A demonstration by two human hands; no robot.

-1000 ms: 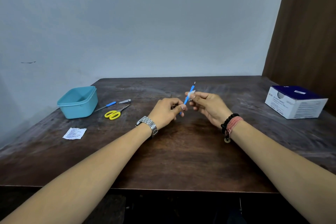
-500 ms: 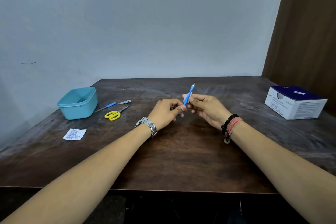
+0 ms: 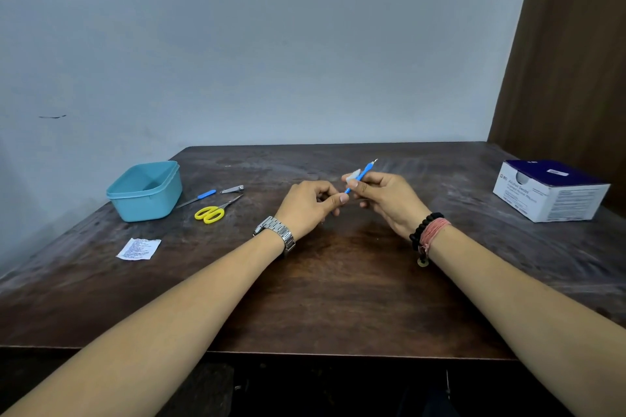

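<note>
Over the dark table (image 3: pixel 338 298), both hands (image 3: pixel 310 205) (image 3: pixel 389 200) pinch a blue tool (image 3: pixel 362 174)

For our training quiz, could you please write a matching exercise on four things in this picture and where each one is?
Things: 1 tub; 2 scissors; 3 box; 4 blue tool.
Places: a far right of the table; b between left hand and right hand; c just right of the tub; d far left, near the wall.
Pairs: 1-d; 2-c; 3-a; 4-b.
</note>
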